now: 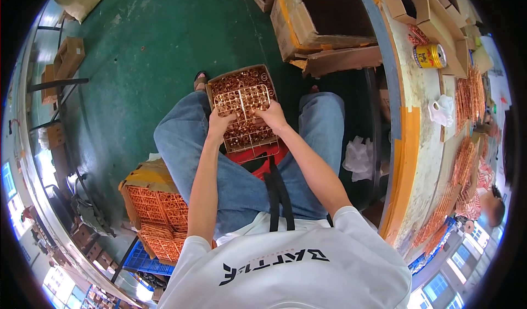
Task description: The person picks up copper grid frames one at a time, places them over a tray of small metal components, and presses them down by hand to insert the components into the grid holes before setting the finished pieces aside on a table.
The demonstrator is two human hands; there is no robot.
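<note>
Our left hand [218, 123] and right hand [273, 115] pinch a light, stiff rack [241, 101]; we hold its edges.

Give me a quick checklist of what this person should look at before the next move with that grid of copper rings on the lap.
1. Left hand on the white wire grid: ok, it touches the near left edge.
2. Right hand on the grid: ok, at the near right edge.
3. Shallow cardboard tray of copper rings resting steady on the lap: ok, it lies between the knees in blue jeans.
4. Grid lying flat over the rings: cannot tell.
5. Cardboard box of stacked copper parts within reach: ok, it stands by the left leg.
6. Firmness of grip: cannot tell, the fingers are too small to see.
</note>
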